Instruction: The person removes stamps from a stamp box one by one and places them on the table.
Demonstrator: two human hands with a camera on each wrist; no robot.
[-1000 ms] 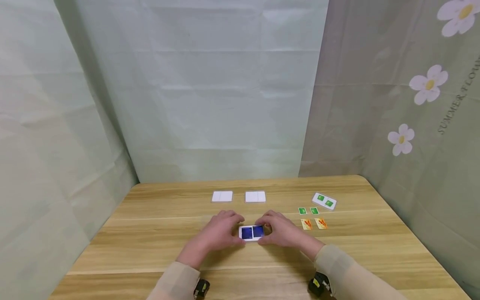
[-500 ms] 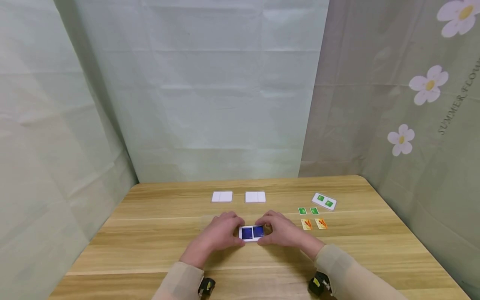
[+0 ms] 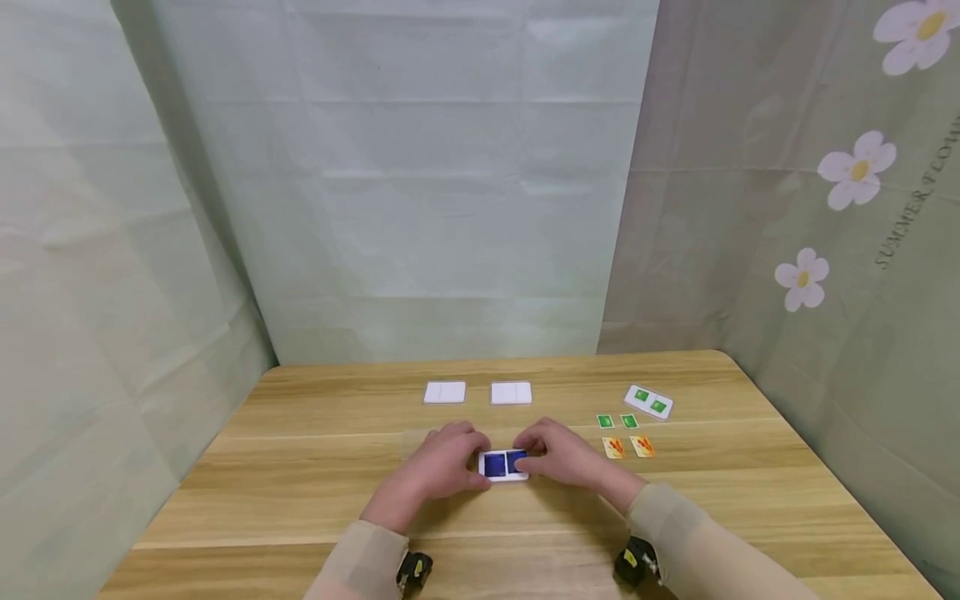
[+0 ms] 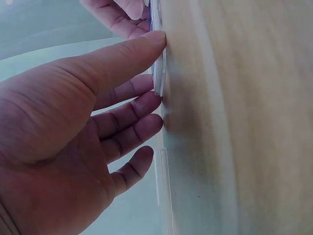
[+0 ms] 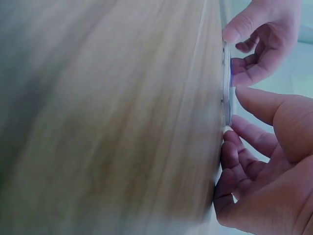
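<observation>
While the thumb and fingers of the left hand grip the left end of a white case, the right hand curls about its other end, the right thumb over the right blue square; whether that thumb presses or hovers, I cannot tell. The left blue square lies uncovered between the two sets of fingers. Beside the left fingers, a clear flat piece rests on the wooden table. Beyond the fingertips lie two blank white cards. To the right of the right fingers are two orange tiles, two green tiles just behind them, and farther off a tilted green-square case.
</observation>
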